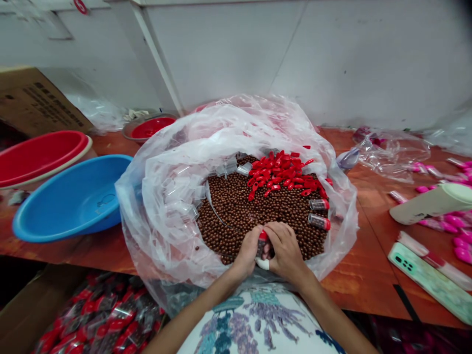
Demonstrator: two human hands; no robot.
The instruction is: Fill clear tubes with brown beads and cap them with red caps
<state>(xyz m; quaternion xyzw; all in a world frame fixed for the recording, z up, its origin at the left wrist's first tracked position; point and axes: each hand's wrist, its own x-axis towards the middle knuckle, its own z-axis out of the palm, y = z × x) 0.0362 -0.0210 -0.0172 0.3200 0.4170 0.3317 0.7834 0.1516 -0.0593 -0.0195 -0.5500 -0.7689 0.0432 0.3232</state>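
A red-capped vial (262, 244) stood clamped between the left hand (248, 254) and right hand (285, 250), above the brown beads (250, 206). Fingers hid its lower body.

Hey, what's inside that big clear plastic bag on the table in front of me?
The clear plastic bag holds brown balls, red caps, empty clear tubes and two filled, capped tubes. Anything under the balls is covered.

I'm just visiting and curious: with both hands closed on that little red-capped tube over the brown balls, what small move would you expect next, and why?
Probably setting the tube down beside the two capped tubes lying on the brown balls. The left hand and right hand both grip it, and its red cap seems already on, so it looks finished like those two.
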